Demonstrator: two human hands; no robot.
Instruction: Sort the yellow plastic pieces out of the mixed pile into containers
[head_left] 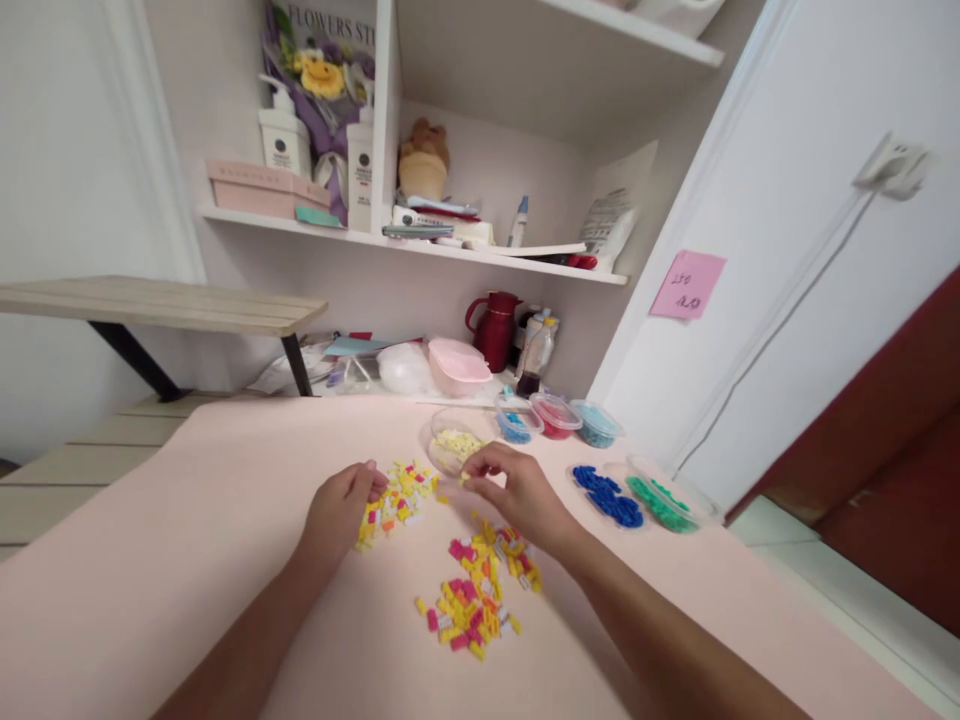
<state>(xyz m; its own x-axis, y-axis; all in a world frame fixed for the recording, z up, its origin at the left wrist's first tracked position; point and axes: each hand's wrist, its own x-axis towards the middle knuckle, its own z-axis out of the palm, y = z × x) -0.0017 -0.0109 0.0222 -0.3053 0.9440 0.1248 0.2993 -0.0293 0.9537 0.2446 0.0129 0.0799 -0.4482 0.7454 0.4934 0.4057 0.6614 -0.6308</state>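
My left hand (343, 505) rests on its side at the left edge of a loose pile of small toy bricks (405, 495), mostly yellow with white, pink and orange ones. Its fingers are loosely curved and slightly apart, and I see nothing held in them. Pinched between the thumb and fingers of my right hand (517, 490) is a small pale yellow brick (465, 477), mostly covered by the fingertips. This hand is over the near right rim of a clear round container (433, 447) holding pale yellow bricks. Closer to me lies a second mixed brick pile (480, 590).
On the right stand clear tubs of blue bricks (516, 430), red bricks (556, 415), light blue bricks (598, 425), dark blue bricks (609, 497) and green bricks (661, 503). Behind the pink tabletop (247, 470) are a pink lidded box (457, 368), a red jug (495, 330) and shelves (450, 250).
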